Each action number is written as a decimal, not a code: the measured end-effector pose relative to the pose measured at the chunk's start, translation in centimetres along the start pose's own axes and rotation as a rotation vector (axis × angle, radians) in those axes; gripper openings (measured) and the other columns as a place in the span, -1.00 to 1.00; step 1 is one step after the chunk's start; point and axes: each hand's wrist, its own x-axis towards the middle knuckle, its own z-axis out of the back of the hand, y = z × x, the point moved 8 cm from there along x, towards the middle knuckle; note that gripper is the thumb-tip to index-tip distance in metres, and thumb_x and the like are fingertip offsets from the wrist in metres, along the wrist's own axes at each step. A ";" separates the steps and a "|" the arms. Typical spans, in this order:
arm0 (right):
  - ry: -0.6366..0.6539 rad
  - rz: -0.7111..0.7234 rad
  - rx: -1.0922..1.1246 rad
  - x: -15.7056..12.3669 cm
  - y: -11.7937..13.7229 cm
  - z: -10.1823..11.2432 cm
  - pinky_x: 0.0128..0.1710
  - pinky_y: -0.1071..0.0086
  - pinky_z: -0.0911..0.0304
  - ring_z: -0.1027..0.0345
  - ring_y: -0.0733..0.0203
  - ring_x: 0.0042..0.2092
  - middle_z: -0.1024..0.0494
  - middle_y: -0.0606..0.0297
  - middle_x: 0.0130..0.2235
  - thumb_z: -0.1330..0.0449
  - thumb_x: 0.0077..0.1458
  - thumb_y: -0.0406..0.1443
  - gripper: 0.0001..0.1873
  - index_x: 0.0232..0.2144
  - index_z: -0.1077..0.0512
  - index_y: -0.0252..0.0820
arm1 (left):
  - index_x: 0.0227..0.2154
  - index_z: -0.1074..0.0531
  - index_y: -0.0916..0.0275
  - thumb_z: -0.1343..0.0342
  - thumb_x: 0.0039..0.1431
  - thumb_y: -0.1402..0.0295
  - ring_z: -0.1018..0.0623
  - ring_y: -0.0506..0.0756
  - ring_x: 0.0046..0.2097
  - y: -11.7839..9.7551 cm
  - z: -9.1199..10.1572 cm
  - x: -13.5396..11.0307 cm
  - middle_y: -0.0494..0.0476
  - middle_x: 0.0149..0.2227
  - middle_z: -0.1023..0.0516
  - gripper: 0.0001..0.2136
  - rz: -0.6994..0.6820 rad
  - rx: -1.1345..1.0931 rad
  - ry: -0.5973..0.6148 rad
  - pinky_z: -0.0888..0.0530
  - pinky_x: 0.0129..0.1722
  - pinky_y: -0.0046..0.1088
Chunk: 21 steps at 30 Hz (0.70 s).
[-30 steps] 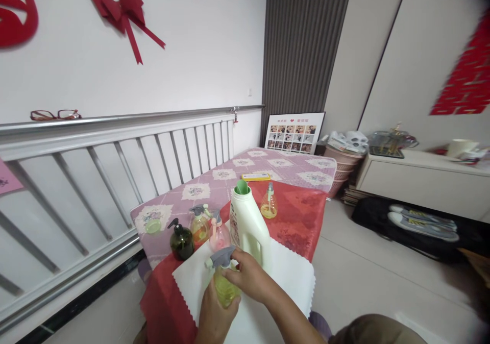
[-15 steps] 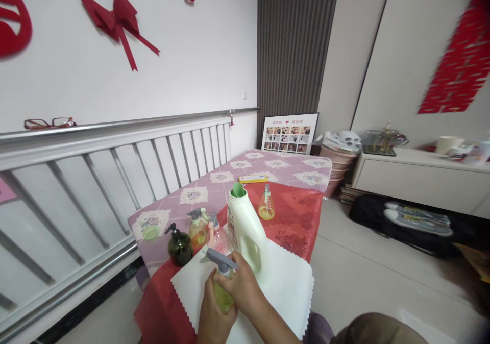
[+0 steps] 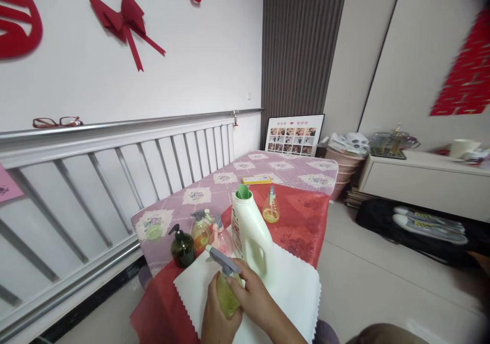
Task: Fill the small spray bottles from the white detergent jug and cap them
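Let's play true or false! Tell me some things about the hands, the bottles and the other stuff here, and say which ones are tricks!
1. The left hand and the right hand both hold the yellow-green spray bottle. True.
2. The big pale-green jug is lying on its side. False: the jug is standing up.
3. The dark green pump bottle has a black pump top. True.
4. The glasses are on the red cloth. False: the glasses are on the metal pipe by the wall.
5. The bow on the wall is blue. False: the bow is red.
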 end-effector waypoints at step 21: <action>-0.173 -0.161 0.005 -0.1 -1.2 -0.3 0.06 0.12 -0.22 -0.37 0.00 0.02 -0.46 0.19 -0.07 -0.22 -0.13 -0.32 -0.42 0.02 -0.27 -0.13 | 0.20 -0.14 0.25 -0.19 -0.07 0.27 -0.51 0.28 0.13 -1.2 0.3 0.0 0.35 0.12 -0.47 -0.29 0.021 -0.044 0.033 -0.48 0.08 -0.23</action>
